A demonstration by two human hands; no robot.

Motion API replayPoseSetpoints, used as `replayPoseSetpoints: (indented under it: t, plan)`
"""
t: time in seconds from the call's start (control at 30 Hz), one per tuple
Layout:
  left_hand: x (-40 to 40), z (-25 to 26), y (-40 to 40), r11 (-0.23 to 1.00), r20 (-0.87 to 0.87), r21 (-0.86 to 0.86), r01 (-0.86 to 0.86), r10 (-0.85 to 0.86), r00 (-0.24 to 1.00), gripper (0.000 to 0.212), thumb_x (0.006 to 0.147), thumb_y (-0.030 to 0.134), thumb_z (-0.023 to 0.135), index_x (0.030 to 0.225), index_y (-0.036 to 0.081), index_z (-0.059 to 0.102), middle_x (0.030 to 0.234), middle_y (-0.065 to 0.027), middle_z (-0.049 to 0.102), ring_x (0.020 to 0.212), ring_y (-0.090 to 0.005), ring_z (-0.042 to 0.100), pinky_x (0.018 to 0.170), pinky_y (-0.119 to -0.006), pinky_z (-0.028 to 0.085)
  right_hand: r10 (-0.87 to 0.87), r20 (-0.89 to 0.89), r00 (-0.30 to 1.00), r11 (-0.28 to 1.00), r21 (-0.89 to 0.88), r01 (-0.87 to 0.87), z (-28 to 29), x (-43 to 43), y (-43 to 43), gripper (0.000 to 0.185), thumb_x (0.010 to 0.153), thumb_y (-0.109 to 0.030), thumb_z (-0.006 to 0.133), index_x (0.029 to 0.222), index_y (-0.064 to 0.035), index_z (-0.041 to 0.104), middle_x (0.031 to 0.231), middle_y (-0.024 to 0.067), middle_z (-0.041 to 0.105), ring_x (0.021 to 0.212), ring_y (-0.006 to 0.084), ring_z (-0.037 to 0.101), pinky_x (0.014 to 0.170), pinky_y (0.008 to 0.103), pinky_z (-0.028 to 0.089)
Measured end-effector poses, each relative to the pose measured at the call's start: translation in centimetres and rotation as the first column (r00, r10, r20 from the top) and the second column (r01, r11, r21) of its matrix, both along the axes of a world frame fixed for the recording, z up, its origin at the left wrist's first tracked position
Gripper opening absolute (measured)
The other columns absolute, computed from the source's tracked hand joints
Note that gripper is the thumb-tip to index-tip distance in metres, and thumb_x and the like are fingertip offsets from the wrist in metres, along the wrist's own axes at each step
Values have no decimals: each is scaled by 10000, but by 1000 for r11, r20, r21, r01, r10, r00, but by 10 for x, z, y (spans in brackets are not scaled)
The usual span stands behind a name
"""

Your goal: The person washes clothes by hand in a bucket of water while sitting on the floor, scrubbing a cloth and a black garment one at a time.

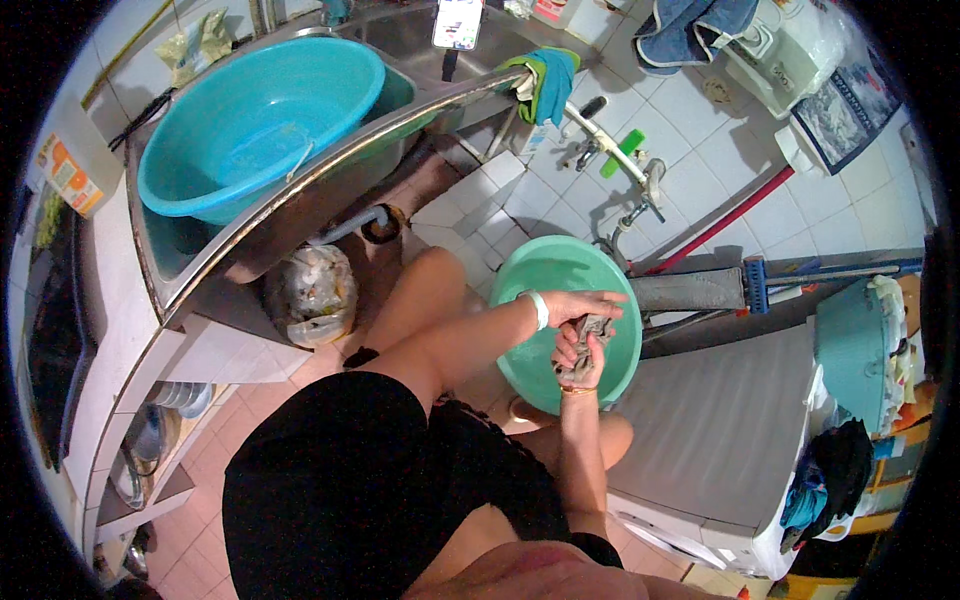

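A crumpled grey-brown wet-looking cloth (pixel 592 328) is bunched in my right hand (pixel 576 354), whose fingers curl around it. A gold-coloured bracelet circles that wrist. My left hand (pixel 581 306), with a white band at the wrist, lies across the upper end of the cloth with its fingers stretched to the right. Its palm side is hidden, so whether it grips the fabric is unclear. Both hands are above a light green plastic basin (pixel 517 270) standing low between my knees. Part of the basin's inside is hidden by my hands and forearms.
A blue plastic tub (pixel 262 142) rests in the steel sink (pixel 397 37) at upper left, near a lit phone (pixel 457 22). Wall taps (pixel 600 146) are beyond the basin. A white washing machine (pixel 712 420) stands at right, below a mop (pixel 690 289). A filled plastic bag (pixel 311 292) sits under the sink.
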State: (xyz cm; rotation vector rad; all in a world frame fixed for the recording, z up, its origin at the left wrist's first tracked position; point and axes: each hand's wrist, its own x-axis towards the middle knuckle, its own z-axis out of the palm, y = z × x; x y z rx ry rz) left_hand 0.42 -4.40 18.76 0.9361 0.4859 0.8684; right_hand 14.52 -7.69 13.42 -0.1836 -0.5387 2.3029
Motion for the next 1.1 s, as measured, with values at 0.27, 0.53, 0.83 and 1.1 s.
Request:
replayPoseSetpoints:
  t: [0.27,0.53,0.83,1.1]
  plan:
    - [15,-26,26,908,-296,419,11,125,947,354,763,182,672,1086,60,595,967,-80,632,859,-162,597,740,-284,478,-6,291,957,1000,6,4,-15,10,0,289,829,-233,613,1042,-85,485,799,57,469,576,103,387,440,199,321]
    - [40,-61,23,753,-472,623,-210,577,667,285,804,250,577,933,-2,615,916,-202,630,834,-331,606,759,-392,472,-382,842,380,899,434,-57,-28,14,17,258,644,-193,704,797,-6,615,712,37,606,585,130,555,488,267,411]
    - [54,-119,17,711,-520,599,-369,696,496,235,825,205,503,854,-19,568,862,-243,586,838,-421,553,755,-473,437,-538,831,139,809,556,-193,-91,18,21,284,666,-246,718,667,8,591,567,67,572,460,128,518,394,298,373]
    - [53,-130,16,762,-569,502,-409,647,508,228,832,194,492,868,-19,567,885,-243,594,846,-415,559,750,-466,441,-524,847,93,802,527,-282,-122,24,28,287,688,-252,682,658,7,564,545,113,560,436,203,533,397,332,383]
